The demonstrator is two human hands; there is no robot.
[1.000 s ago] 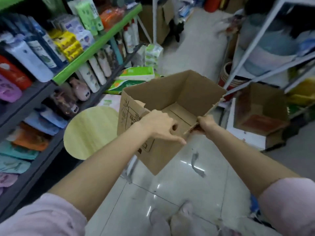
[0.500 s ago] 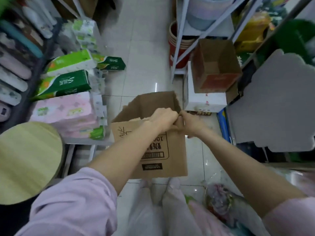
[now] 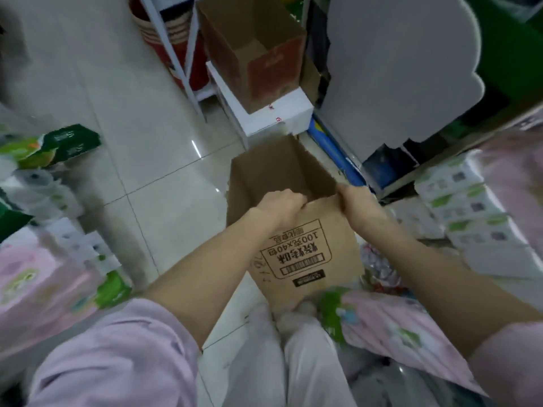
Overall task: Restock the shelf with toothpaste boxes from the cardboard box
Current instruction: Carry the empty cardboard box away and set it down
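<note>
— Where's the cardboard box (image 3: 305, 254)?
— Held over the floor, open mouth toward twelve o'clock. Left hand (image 3: 282, 208) and right hand (image 3: 357, 202) both grip its near rim; no toothpaste visible.

Brown cardboard box (image 3: 305, 254) held upright above floor (open, printed side).

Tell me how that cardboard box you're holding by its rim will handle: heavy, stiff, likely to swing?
Probably light: the cardboard box hangs clear of the floor from only the left hand and right hand gripping its near rim, and what shows inside looks empty. The near wall bows between the grips, so expect some flex and likely swinging.
</note>
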